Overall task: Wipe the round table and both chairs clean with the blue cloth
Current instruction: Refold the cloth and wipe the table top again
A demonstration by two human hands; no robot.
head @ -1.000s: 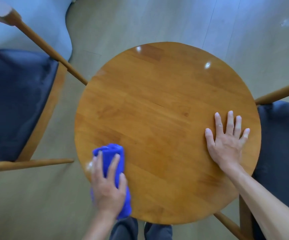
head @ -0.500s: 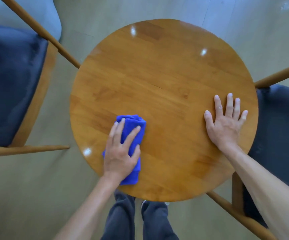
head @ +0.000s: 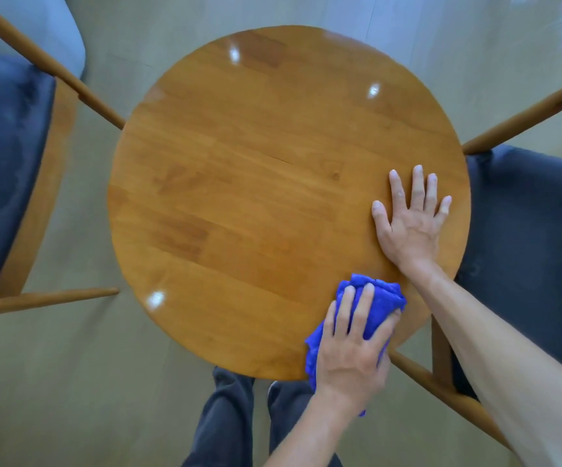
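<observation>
Home-type seating nook, maybe a lounge: small round wooden table between two wood-framed chairs with dark blue cushions, on pale wood-look floor.

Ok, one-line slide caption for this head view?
Left hand presses blue cloth on round table's near edge; right hand lies flat.
</observation>
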